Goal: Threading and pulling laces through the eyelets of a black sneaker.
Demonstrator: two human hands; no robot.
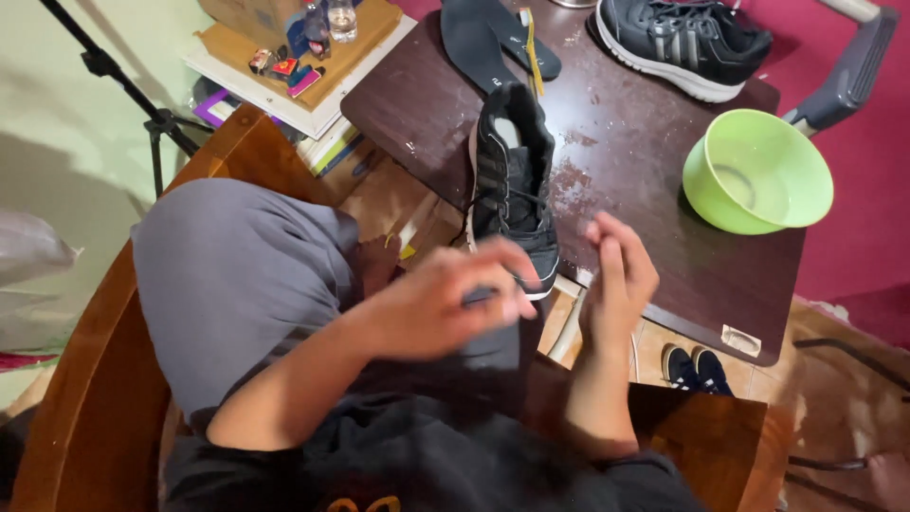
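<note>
Bare forearms; dark top, orange print, possibly short-sleeved; grey trousers; dark shoes.

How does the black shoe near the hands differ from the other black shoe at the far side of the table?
The near shoe points its toe toward the person, and its opening shows a pale inside; the far shoe lies sideways, showing its white sole edge. The near shoe sits close to the left hand and right hand; the far one sits alone. Both are black laced sneakers.
</note>
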